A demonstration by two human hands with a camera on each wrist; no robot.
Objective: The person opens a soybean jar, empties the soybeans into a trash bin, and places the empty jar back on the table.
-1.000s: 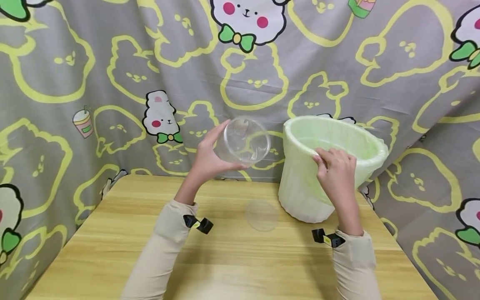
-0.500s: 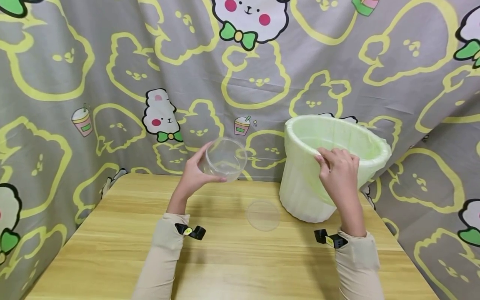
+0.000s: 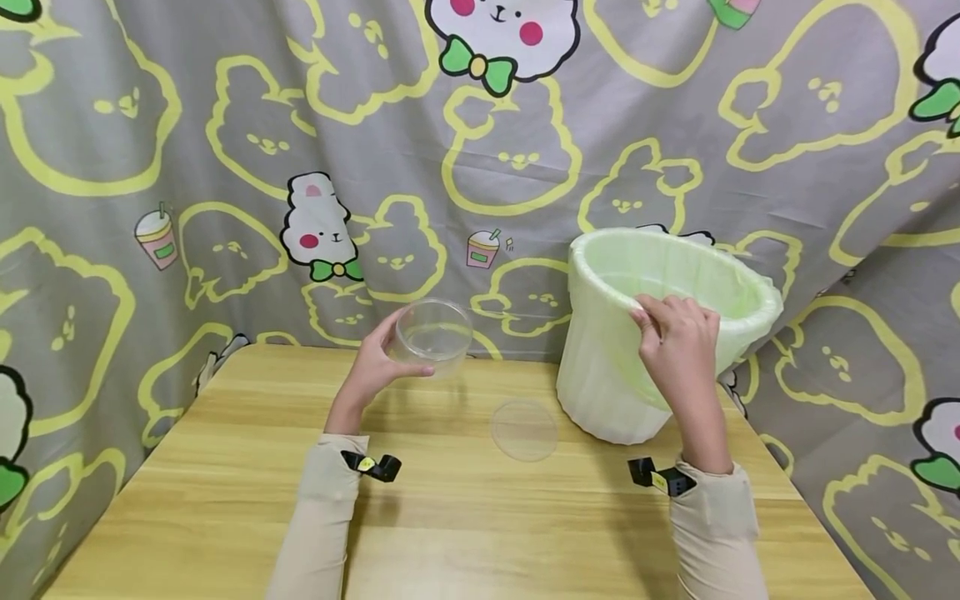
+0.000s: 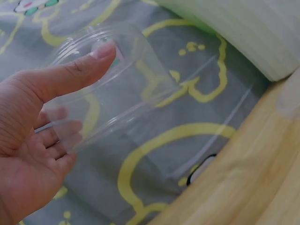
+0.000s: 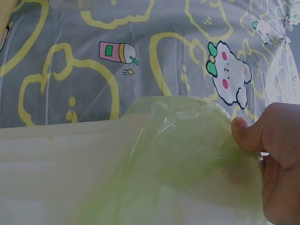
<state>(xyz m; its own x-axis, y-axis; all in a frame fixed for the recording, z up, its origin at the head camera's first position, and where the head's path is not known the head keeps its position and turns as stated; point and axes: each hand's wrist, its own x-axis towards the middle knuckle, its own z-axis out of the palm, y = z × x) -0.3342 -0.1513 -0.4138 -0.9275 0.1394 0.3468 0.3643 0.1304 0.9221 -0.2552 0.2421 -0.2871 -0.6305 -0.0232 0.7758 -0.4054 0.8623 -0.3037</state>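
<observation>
A clear plastic tub [image 3: 435, 337] is in my left hand [image 3: 377, 360], a little above the table's back edge. The left wrist view shows the thumb along one side of the tub [image 4: 133, 89] and the fingers on the other. Nothing shows inside its clear walls. My right hand [image 3: 681, 346] grips the near rim of a white trash bin [image 3: 611, 392], which leans to the right. A thin green bin liner [image 5: 173, 150] is folded over that rim, pinched under the thumb in the right wrist view. The bin's bottom inside is hidden.
A clear round lid [image 3: 525, 431] lies flat on the wooden table [image 3: 480, 517], left of the bin and in front of it. A grey patterned curtain [image 3: 517, 200] hangs close behind the table and along both sides.
My left hand has carried the tub left and down, away from the bin, and the tub has turned more upright. The right hand stays on the bin's rim.
</observation>
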